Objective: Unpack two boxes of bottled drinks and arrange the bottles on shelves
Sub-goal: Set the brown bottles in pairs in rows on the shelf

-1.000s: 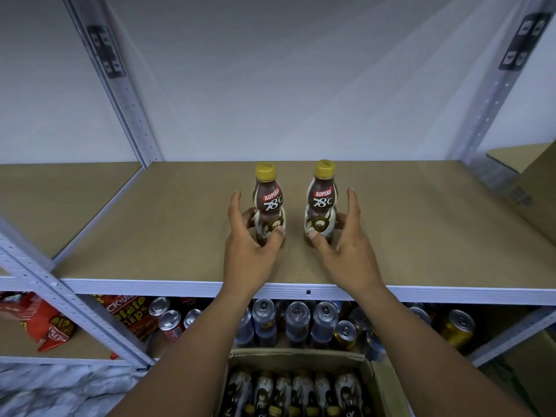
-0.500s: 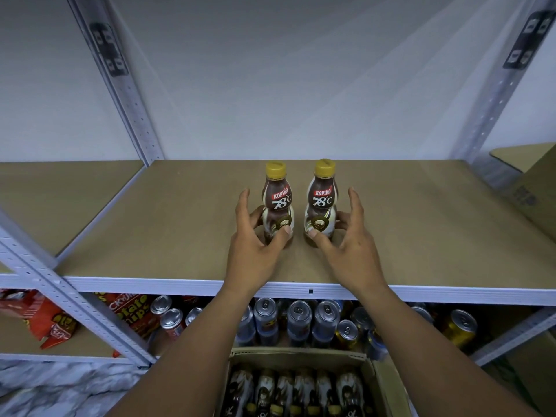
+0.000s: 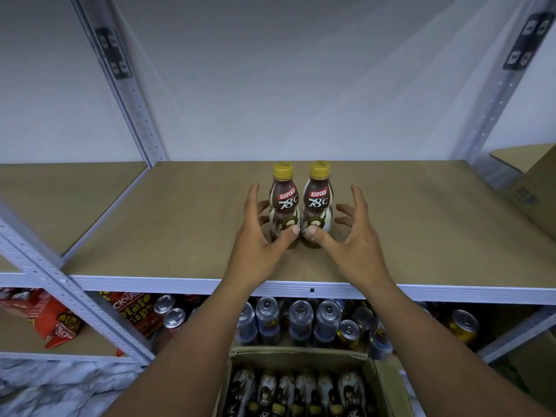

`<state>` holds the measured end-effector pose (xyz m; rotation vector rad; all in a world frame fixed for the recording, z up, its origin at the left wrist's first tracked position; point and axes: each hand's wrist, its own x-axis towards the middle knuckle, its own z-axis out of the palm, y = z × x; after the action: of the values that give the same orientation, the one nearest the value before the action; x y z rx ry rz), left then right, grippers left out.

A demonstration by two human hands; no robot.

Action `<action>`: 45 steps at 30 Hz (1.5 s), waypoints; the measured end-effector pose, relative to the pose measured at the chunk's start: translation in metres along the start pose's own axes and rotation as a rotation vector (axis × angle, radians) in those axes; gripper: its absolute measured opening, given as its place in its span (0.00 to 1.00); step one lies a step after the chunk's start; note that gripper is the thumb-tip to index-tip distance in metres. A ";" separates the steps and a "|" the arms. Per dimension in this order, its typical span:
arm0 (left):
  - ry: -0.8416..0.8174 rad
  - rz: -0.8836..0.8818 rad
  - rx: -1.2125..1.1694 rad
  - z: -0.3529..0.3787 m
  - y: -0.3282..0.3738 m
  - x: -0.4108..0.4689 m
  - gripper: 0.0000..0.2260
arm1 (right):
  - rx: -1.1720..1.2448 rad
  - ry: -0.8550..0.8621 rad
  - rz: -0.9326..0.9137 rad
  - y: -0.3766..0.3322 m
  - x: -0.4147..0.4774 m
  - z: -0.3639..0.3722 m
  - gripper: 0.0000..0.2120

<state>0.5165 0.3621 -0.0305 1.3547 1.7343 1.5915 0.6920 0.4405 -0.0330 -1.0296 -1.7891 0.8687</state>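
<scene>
Head view: two bottles [image 3: 299, 203] upright mid-shelf [image 3: 150, 224], touching. Left hand [image 3: 261, 236] loosely cups one; right hand [image 3: 350, 236] spread wide, thumb seemingly touching. Risk: withdrawing fingers catch a base, toppling both.

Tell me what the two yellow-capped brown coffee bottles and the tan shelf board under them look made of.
Two yellow-capped brown coffee bottles: likely plastic with a glossy printed sleeve, judging by the moulded waist and soft highlights; glass can't be excluded. Yellow caps: plastic-looking, matte. Tan shelf board: seemingly fibreboard or hardboard, a uniform matte surface without visible grain, resting in a white-painted metal frame.
</scene>
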 end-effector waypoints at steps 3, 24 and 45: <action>-0.026 0.098 0.123 -0.014 0.017 0.009 0.47 | 0.009 -0.021 -0.047 -0.011 0.009 -0.013 0.52; -0.072 0.139 0.381 -0.107 0.005 0.074 0.41 | -0.127 -0.314 -0.329 -0.052 0.086 0.081 0.43; 0.011 0.136 0.453 -0.207 -0.075 0.217 0.42 | -0.168 -0.292 -0.410 -0.066 0.216 0.247 0.44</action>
<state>0.2241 0.4510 0.0177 1.7021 2.1378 1.3178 0.3867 0.5724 0.0042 -0.6189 -2.2483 0.6428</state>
